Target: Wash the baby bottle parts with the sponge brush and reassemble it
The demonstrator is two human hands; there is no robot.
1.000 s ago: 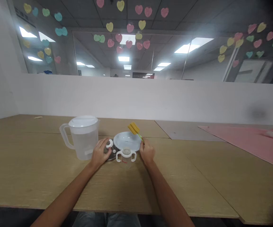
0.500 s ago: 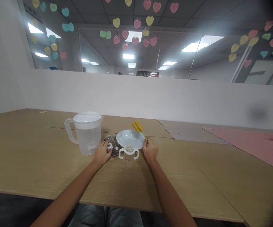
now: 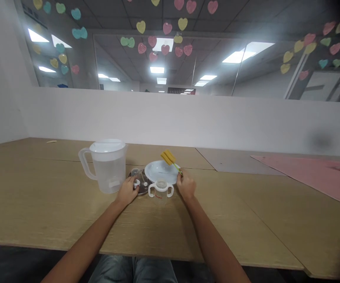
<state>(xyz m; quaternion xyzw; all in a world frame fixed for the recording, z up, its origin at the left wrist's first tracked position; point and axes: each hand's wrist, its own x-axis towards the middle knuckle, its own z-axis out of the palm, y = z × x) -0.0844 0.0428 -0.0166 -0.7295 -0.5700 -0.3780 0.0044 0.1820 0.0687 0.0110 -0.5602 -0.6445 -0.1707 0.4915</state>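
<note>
My right hand (image 3: 186, 185) is closed on the thin green handle of a yellow sponge brush (image 3: 168, 157), whose head tilts up over a white bowl (image 3: 152, 171). Near the left rim of a dark round tray (image 3: 143, 189), my left hand (image 3: 127, 191) has its fingers closed round a small white ring-shaped piece (image 3: 136, 183). Other small clear and white parts lie on that tray. Between my hands a clear bottle (image 3: 160, 194) with two white side handles stands upright and uncapped, in front of the bowl.
A large clear pitcher (image 3: 110, 169) with a white lid stands just left of my left hand. A pink sheet (image 3: 311, 173) and a grey sheet (image 3: 231, 161) lie at the right. Behind the wooden table (image 3: 54, 204) rises a white wall.
The brush head has tipped a little to the left, its handle still in my right hand. The whole view has shifted slightly; my left hand keeps its place at the tray.
</note>
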